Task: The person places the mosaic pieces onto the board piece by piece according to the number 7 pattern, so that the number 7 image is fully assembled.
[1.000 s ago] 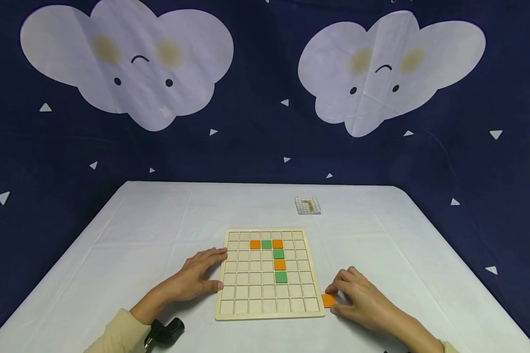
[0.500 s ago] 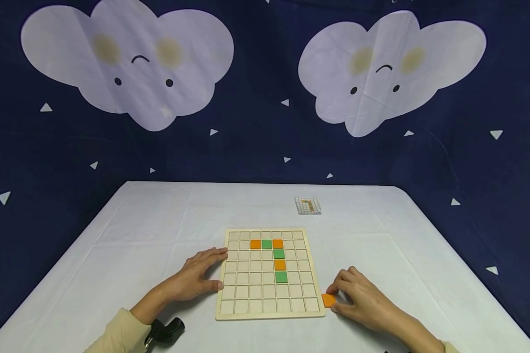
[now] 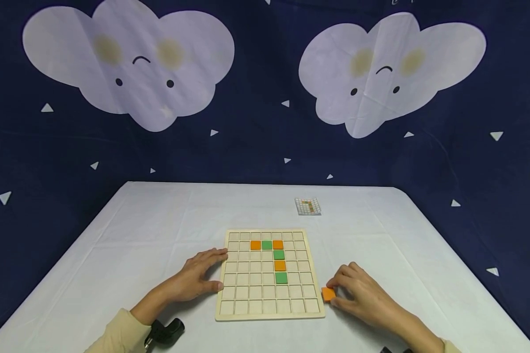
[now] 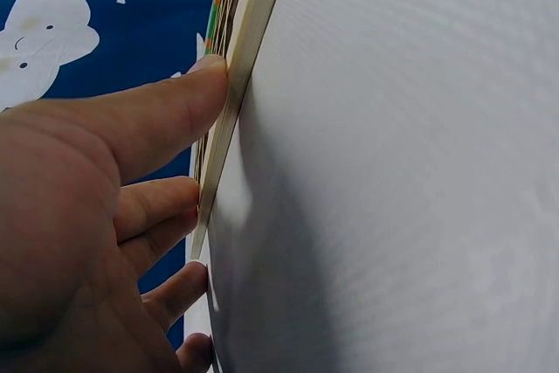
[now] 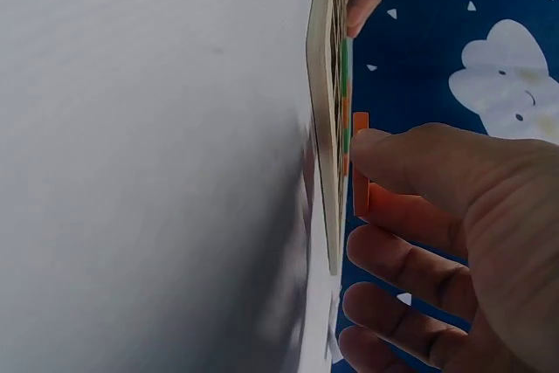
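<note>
A wooden grid board (image 3: 249, 293) lies on the table with three orange and three green square tiles in its cells, forming a corner shape. My left hand (image 3: 195, 275) rests at the board's left edge, thumb and fingers spread along it; in the left wrist view the thumb (image 4: 175, 111) touches the wooden rim. Beside the board's lower right corner, my right hand (image 3: 363, 294) pinches another orange tile (image 3: 328, 294) between thumb and fingers. Seen from the right wrist, that tile (image 5: 361, 203) is edge-on, raised off the table, partly hidden by the thumb.
A small card (image 3: 307, 206) printed with a grid and coloured squares lies beyond the board. A black device (image 3: 167, 332) is near the left wrist. White cloth covers the table (image 3: 150, 225), and a dark blue curtain (image 3: 256, 147) with clouds hangs behind.
My right hand has lifted the orange tile slightly from the table beside the board and tilted it. The left hand and the board have stayed put.
</note>
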Tool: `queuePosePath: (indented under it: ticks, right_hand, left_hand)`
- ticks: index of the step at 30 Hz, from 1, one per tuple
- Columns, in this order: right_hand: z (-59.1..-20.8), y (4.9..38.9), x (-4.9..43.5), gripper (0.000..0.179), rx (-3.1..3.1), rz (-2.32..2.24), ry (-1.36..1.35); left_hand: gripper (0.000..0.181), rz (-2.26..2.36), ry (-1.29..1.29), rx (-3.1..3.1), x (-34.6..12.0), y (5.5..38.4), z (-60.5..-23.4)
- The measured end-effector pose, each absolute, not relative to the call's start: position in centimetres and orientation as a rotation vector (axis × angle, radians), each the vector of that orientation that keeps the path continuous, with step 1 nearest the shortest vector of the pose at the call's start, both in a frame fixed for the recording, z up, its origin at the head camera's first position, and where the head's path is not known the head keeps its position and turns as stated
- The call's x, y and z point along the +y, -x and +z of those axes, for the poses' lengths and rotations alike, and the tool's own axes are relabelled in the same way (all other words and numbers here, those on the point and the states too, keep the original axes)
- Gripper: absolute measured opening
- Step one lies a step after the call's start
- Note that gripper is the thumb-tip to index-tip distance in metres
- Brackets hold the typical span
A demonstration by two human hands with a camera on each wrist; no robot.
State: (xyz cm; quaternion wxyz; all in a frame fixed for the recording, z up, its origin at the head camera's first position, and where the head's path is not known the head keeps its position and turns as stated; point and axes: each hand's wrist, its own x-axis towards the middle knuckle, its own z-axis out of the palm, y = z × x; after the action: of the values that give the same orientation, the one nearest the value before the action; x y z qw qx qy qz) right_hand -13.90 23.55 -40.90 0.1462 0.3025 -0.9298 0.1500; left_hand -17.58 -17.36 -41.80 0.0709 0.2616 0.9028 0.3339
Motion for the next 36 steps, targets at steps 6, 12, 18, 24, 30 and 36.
queuePosePath:
  ticks: [6,12,18,24,30,36]
  right_hand:
    - [-40.7,14.1,23.0,0.025,-2.691,0.44,-0.856]
    - [-40.5,14.3,22.0,0.023,-2.697,0.464,-0.869]
    - [-40.4,14.5,20.8,0.022,-2.719,0.47,-0.876]
    - [-40.4,14.8,19.4,0.022,-2.729,0.479,-0.881]
    - [-40.6,14.9,18.0,0.022,-2.715,0.494,-0.902]
    - [-40.8,14.9,17.0,0.022,-2.705,0.496,-0.928]
  left_hand:
    - [0.068,1.006,-0.786,2.715,-17.3,17.5,-41.8]
    - [0.069,0.996,-0.772,2.719,-17.3,17.6,-41.8]
    - [0.069,1.007,-0.786,2.714,-17.3,17.6,-41.8]
    - [0.069,1.008,-0.783,2.718,-17.3,17.6,-41.8]
    - [0.069,1.008,-0.774,2.721,-17.3,17.6,-41.8]
    - [0.069,1.01,-0.772,2.718,-17.3,17.6,-41.9]
